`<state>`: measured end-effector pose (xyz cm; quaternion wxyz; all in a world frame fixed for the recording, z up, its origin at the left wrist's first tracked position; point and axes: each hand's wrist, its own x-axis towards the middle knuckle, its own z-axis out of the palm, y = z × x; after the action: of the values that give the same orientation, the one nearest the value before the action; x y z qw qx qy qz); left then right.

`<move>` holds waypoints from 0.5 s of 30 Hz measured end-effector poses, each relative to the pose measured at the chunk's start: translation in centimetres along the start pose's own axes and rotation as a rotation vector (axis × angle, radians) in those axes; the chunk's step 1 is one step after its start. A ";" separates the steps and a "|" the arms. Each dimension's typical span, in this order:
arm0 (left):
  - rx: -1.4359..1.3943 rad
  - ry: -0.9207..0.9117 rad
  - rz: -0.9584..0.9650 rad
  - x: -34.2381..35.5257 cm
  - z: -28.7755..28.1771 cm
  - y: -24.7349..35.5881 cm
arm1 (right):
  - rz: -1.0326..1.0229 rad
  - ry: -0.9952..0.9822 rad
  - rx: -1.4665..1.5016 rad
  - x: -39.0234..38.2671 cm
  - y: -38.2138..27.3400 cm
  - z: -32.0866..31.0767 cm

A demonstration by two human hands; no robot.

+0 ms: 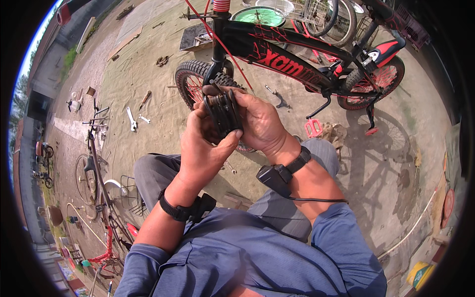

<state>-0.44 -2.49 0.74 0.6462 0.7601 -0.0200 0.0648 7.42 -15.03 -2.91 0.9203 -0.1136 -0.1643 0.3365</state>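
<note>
Between my two hands, over my lap, is a dark round metal part (222,115) with black rims and a brownish ribbed middle. It looks like a wheel hub, though I cannot be sure. My left hand (199,148) is wrapped round its left and lower side, with the thumb pressed on the near edge. My right hand (263,123) grips its right side, fingers over the far edge. The palms hide part of it. Just beyond stands a black and red bicycle (282,59), its knobbly front wheel (185,84) behind the part.
A wrench (131,119), a small spanner (145,119) and a screwdriver (145,99) lie on the ground cloth at left. A Y-shaped tool (280,98) lies near the red pedal (313,128). A tray (192,37) and a green basin (258,16) sit farther off; another bicycle frame (95,158) lies left.
</note>
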 end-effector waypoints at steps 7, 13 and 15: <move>-0.028 -0.002 0.008 0.0 0.0 0.1 | -0.024 0.043 -0.051 0.1 0.1 -0.1; 0.000 0.008 0.011 0.0 0.0 0.1 | -0.033 0.055 -0.052 0.0 0.2 0.3; -0.001 0.012 0.024 0.0 0.0 0.1 | -0.030 0.051 -0.055 0.0 0.2 0.2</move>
<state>-0.46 -2.52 0.79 0.6459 0.7591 -0.0253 0.0770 7.23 -14.88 -2.78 0.9256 -0.1450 -0.1518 0.3150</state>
